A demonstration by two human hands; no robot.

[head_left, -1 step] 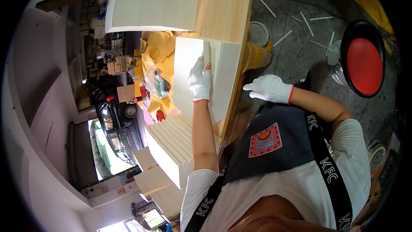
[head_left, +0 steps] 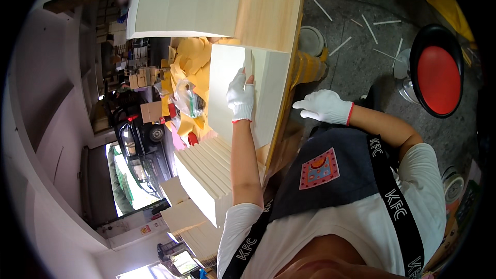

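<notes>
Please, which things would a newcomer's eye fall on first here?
Probably the red seat, at the picture's right above the grey floor. Next come the white-gloved left hand on the pale boards, upper middle, and the gloved right hand, apart from them. Yellow paper lies left of the boards.

With 12 o'clock at the top of the view, the left grip [head_left: 241, 97] rests on a block [head_left: 268, 88], and that block sits on the bench [head_left: 266, 13]. Count from this grip: a bigger block [head_left: 183, 5] is at 11, also on the bench. A heap of scraps [head_left: 194, 64] is at 10, a bag [head_left: 184, 92] at 9, and a car [head_left: 140, 161] far off at 8. A pile of boards [head_left: 206, 168] is at 7. The right grip [head_left: 323, 107] is at 3, past the bench's edge. From the right grip, a tub [head_left: 311, 40] is at 12, just beside the bench. Sticks [head_left: 387, 22] lie on the floor [head_left: 351, 70] from 12 to 2. A stool [head_left: 439, 80] stands between 2 and 3.
</notes>
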